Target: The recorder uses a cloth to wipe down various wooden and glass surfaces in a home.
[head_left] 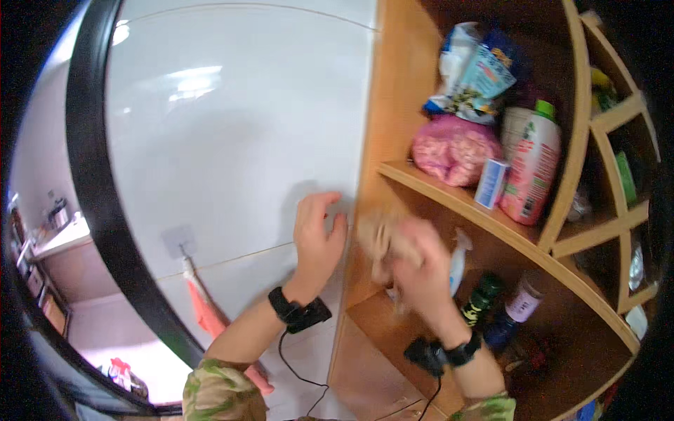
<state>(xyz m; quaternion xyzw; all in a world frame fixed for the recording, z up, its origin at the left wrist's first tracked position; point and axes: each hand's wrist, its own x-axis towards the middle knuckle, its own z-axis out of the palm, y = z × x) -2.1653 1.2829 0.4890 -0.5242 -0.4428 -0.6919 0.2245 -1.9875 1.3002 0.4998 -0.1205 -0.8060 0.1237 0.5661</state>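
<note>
My right hand (421, 263) grips a crumpled tan cloth (380, 237), blurred by motion, against or close to the side panel (368, 202) of a wooden shelf unit. Whether the cloth touches the panel I cannot tell. To its left, my left hand (318, 239) is raised before the white tiled wall (237, 147), thumb and fingers apart and nothing in it. Each wrist wears a black strap with a small device and a cable.
Bags of food (476, 79), a pink net bag (455, 150), a small blue-and-white box (491, 183) and a pink-and-white bottle (532, 163) stand on the upper shelf. Below are dark jars (482, 297). A coral cloth (202, 308) hangs from a wall hook, beside a black frame (92, 105).
</note>
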